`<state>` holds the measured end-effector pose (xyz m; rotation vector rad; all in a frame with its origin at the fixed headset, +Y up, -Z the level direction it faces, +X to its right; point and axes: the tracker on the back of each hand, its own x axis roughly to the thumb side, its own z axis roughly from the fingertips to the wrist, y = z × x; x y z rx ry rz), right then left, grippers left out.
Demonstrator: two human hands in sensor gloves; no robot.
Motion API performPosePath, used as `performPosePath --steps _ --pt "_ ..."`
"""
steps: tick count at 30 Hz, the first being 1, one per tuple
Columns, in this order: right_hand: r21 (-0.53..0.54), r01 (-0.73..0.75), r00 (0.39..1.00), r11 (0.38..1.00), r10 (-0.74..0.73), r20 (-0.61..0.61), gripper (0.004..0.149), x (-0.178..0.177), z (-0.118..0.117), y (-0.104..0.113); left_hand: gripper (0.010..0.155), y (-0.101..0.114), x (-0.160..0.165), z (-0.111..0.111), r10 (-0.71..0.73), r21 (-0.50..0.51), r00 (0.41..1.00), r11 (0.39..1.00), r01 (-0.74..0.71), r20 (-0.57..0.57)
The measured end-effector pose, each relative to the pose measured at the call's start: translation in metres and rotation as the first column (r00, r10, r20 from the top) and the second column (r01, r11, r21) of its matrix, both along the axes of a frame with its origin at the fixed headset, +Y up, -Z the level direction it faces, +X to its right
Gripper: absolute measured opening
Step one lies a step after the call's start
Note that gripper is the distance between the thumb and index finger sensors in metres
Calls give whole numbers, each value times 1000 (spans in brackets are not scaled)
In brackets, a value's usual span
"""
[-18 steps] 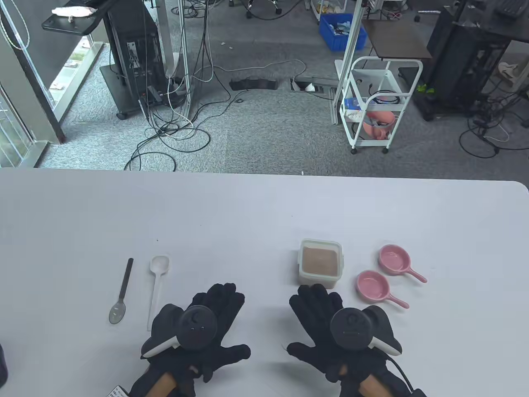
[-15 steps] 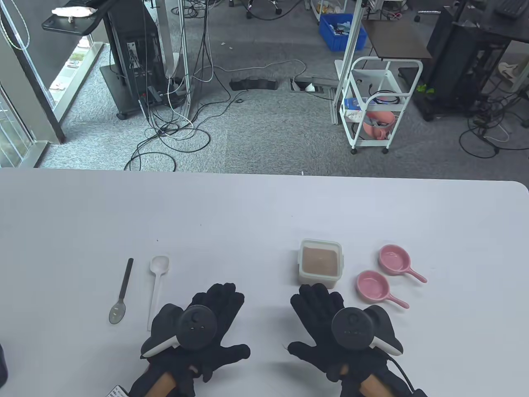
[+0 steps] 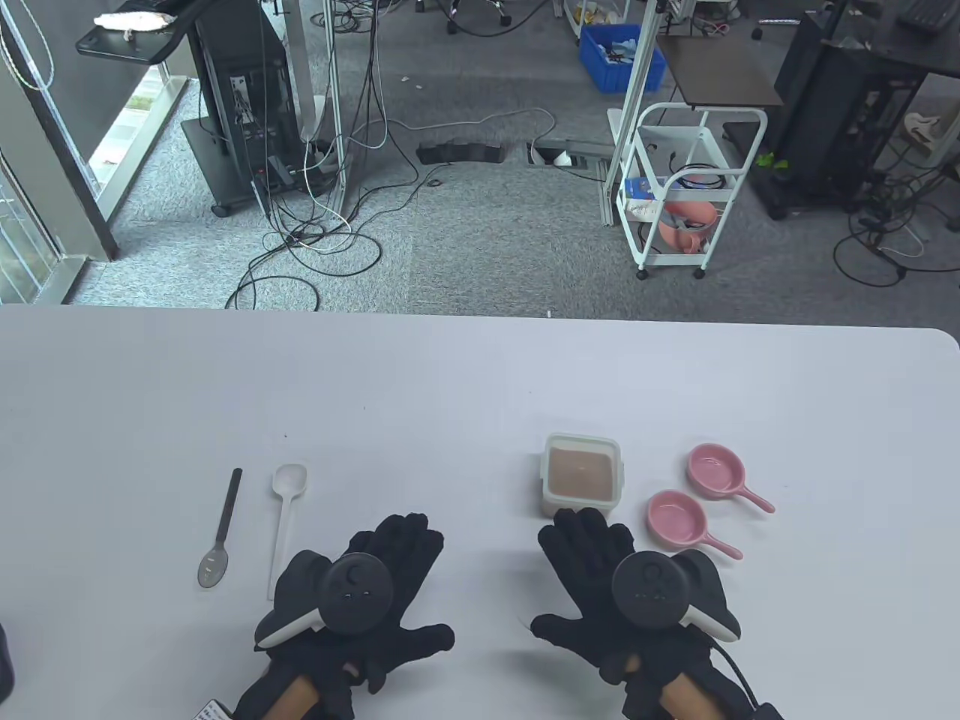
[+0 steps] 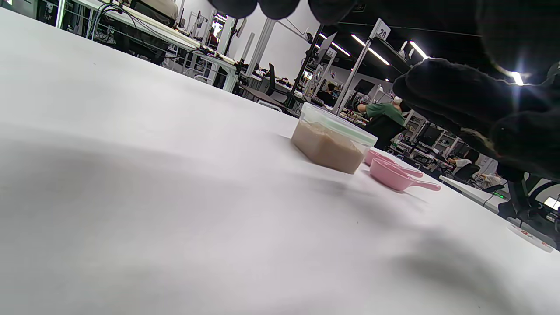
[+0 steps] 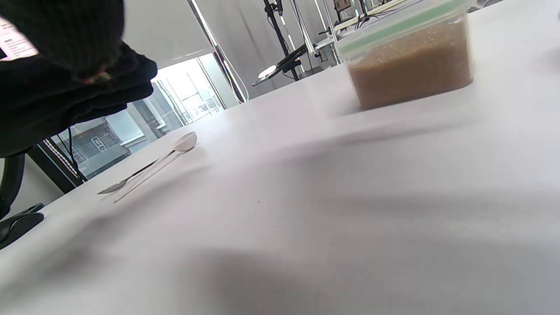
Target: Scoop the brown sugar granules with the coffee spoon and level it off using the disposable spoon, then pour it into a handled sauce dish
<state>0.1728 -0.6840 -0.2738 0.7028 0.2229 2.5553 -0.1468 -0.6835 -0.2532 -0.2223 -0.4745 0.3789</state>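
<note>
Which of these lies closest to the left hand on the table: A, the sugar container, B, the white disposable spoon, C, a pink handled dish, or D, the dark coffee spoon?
B: in the table view the white disposable spoon lies just beside the left hand, with the dark coffee spoon farther out.

In the table view we lose both forearms at the bottom edge, and the trackers cover the backs of the left hand [image 3: 352, 592] and right hand [image 3: 630, 600]. The right fingertips [image 3: 577, 521] overlap the near edge of the sugar tub [image 3: 581, 480]; we cannot tell whether they touch it. In the right wrist view the tub [image 5: 409, 61] is cut off at the top, and the two spoons [image 5: 148, 168] overlap, hard to separate. In the left wrist view the farther pink dish [image 4: 374, 155] sits mostly behind the nearer one.
</note>
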Motion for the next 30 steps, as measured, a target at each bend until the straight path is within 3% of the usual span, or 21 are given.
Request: performPosePath --steps 7,14,21,30 --pt "23 9 997 1000 -10 73 97 20 -13 6 103 -2 6 1 -9 -6 1000 1000 9 14" --pt "10 -33 988 999 31 149 104 32 -54 2 103 -3 6 1 -12 -12 1000 1000 13 13" --pt "-14 -45 970 999 47 239 104 40 -97 -11 103 -1 2 -1 -3 -14 1000 1000 3 -1" --pt "-67 -100 957 993 114 268 105 42 -119 -30 103 -5 3 -4 -11 -39 1000 999 11 -1"
